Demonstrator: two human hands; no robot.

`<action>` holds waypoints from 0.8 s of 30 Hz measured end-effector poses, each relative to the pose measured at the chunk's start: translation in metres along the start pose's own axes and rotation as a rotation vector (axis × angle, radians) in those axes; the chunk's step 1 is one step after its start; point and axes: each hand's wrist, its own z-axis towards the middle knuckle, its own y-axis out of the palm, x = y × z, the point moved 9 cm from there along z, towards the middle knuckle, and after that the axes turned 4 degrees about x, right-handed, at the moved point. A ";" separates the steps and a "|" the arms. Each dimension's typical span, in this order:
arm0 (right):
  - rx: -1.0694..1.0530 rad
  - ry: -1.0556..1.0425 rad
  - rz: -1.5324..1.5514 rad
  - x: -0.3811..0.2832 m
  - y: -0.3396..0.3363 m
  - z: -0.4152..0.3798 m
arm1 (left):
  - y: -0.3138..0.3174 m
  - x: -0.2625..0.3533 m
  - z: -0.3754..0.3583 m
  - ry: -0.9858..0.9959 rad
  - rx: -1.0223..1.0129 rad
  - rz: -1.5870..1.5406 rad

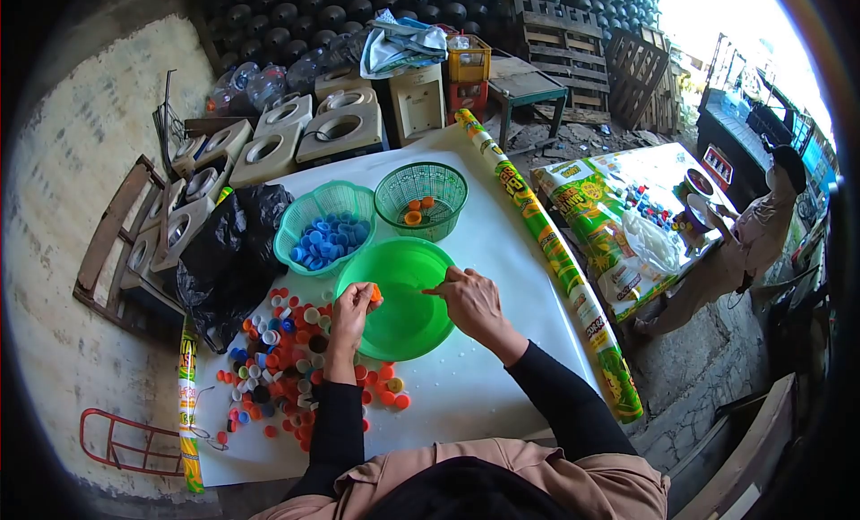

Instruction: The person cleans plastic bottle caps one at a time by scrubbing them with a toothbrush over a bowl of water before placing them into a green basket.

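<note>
My left hand (351, 312) is closed on an orange bottle cap (375, 292), at the left rim of a bright green basin (408, 339). My right hand (475, 303) is closed at the basin's right rim. Something thin and reddish-brown points left from its fingers; I cannot make out what it is. Below and left of the basin, loose bottle caps (287, 386) in red, orange, white, blue and black lie heaped on the white table. Behind the basin, a light green basket (285, 220) holds blue caps (330, 242), and a dark green basket (448, 187) holds several orange caps (413, 217).
A black plastic bag (228, 260) sits at the table's left. Rolled, printed edges (555, 251) border the white tabletop (511, 377). Beyond, another person (761, 220) stands at a second table (587, 220) with caps and bowls. Old basins and pallets (564, 54) stand behind.
</note>
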 end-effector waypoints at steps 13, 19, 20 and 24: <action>0.013 -0.010 0.066 0.002 -0.003 0.000 | 0.000 -0.001 0.001 0.078 0.005 0.097; 0.047 0.108 0.190 -0.013 -0.030 0.004 | -0.003 0.000 0.000 0.146 0.021 0.302; 0.037 0.118 0.221 -0.014 -0.031 0.004 | -0.004 -0.002 0.000 0.152 0.027 0.327; 0.044 0.037 0.077 -0.006 -0.009 0.000 | 0.002 0.008 -0.005 0.175 0.021 0.403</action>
